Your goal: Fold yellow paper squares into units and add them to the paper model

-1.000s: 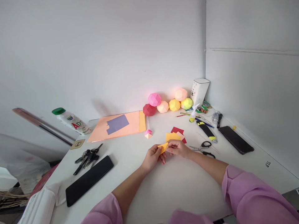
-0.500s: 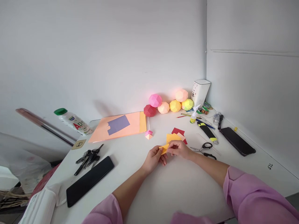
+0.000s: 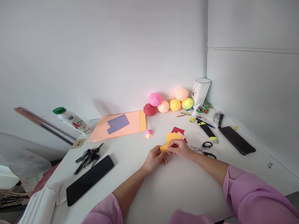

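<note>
2 hands meet at the middle of the bench [image 3: 193,186], over a small piece of yellow paper [image 3: 164,147] that sits in front of the loose yellow sheets [image 3: 172,136]. The left hand [image 3: 154,158] pinches its near-left end between thumb and fingers, the other fingers loosely curled underneath; the right hand [image 3: 179,148] has its fingertips drawn together on the opposite end, covering it. How hard either hand squeezes, I cannot tell. The paper looks narrow, and its long axis runs mostly crosswise between the 2 hands, slanting so that the right end lies a little farther toward the wall. Neither end reads as a front, and whether it is folded is too small to make out. I would judge it next to weightless, thin and bendable, with some spring like card, dry enough not to slip, but quick to crease or tear if pressed carelessly. The best hold is likely a light pinch at the 2 ends or along the edges, keeping pressure off the middle of its face.
</note>
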`<state>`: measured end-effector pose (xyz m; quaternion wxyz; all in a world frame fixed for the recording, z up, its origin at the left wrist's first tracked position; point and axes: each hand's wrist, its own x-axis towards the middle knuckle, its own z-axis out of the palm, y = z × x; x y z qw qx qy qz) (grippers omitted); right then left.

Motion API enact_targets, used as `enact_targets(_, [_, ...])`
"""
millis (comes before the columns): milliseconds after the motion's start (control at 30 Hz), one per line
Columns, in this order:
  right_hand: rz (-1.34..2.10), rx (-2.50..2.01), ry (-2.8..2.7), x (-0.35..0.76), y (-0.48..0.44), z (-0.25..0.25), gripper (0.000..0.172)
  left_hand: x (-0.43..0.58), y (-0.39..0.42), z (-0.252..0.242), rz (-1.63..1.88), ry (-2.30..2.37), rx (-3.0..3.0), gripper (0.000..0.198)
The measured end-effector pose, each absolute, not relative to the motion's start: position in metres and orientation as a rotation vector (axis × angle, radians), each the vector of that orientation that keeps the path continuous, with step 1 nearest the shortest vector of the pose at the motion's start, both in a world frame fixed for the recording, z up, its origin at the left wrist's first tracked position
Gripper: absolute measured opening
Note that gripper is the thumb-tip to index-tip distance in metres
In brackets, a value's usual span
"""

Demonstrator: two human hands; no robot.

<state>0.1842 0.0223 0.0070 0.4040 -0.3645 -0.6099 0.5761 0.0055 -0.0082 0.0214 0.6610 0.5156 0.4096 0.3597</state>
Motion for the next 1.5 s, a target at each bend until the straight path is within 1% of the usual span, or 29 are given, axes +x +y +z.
enact_targets(267, [1.449, -0.933, -1.545, 0.183, 0.022, 0.008, 0.025, 0.006, -0.009, 0.024, 0.816, 0.936, 1.167, 0.036])
enact_targets(600, [1.447, -0.939, -1.554, 0.184, 0.022, 0.006, 0.026, 0.005, -0.008, 0.019, 0.823, 0.941, 1.146, 0.034])
enact_targets(1233, [1.425, -0.926, -1.558, 0.184, 0.021, 0.008, 0.024, 0.005, -0.008, 0.020, 0.813, 0.941, 1.131, 0.034])
enact_targets(1300, [1.439, -0.920, -1.539, 0.184, 0.021, 0.011, 0.028, 0.004, -0.007, 0.021, 0.820, 0.934, 1.125, 0.034])
enact_targets(1400, [1.465, -0.951, -1.510, 0.185, 0.021, 0.014, 0.039, 0.004, -0.007, 0.023, 0.832, 0.930, 1.120, 0.035])
enact_targets(1433, [1.469, -0.965, -1.521, 0.184, 0.020, 0.015, 0.039, 0.004, -0.007, 0.024, 0.835, 0.927, 1.119, 0.035])
enact_targets(1500, [1.484, -0.968, -1.585, 0.184, 0.020, 0.017, 0.033, 0.004, -0.007, 0.024, 0.840, 0.919, 1.117, 0.036])
